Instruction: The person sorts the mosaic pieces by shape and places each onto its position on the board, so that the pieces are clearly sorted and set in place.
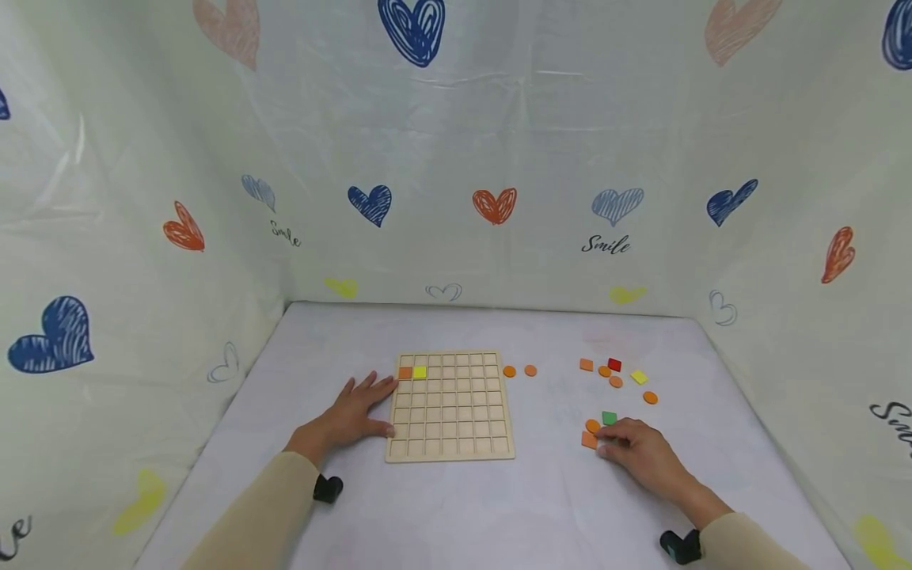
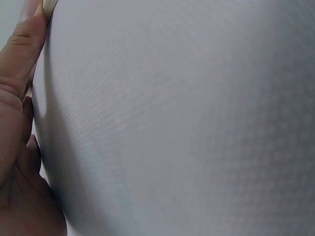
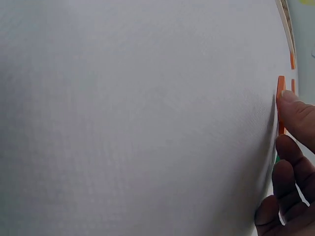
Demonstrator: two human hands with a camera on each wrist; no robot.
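In the head view a pale wooden grid board [image 1: 450, 457] lies flat on the table. An orange square tile [image 1: 405, 373] and a yellow square tile [image 1: 419, 373] sit side by side near its upper left corner. Along the board's left edge rests my left hand [image 1: 351, 413], fingers and thumb spread. My right hand [image 1: 641, 455] bends over a small group on the right: an orange square tile [image 1: 588, 440], an orange disc [image 1: 593, 426] and a green tile [image 1: 609, 417]. Its thumb touches the orange piece [image 3: 281, 83] in the right wrist view; whether the fingers pinch it is unclear.
Two orange discs [image 1: 520, 370] lie just right of the board. Farther right are an orange tile [image 1: 586, 365], a red tile [image 1: 614, 365], a yellow tile [image 1: 639, 378] and more orange discs [image 1: 651, 397]. A heart-printed curtain [image 1: 456, 253] borders the white table [image 1: 456, 514].
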